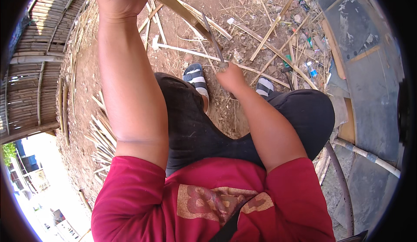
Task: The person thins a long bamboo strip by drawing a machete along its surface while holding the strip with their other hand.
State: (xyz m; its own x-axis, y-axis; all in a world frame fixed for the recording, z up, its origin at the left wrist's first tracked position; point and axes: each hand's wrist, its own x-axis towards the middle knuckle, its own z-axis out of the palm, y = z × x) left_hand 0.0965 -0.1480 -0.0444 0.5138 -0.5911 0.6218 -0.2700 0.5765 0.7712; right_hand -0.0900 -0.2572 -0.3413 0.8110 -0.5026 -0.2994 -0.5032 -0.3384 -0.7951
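Observation:
My left hand, raised at the upper edge of the view, is closed round one end of a split bamboo strip; part of the hand is cut off by the frame. The strip slants down to the right in front of me. My right hand, between and above my knees, is wrapped round the handle of a knife. Its narrow dark blade points up and to the left and crosses the strip near the lower end. Whether the edge has entered the bamboo, I cannot tell.
Bamboo strips and litter lie scattered over the dirt ground. A pile of split bamboo is beside my left leg. A woven bamboo wall stands at left, dark panels at right. My sandalled feet are below my hands.

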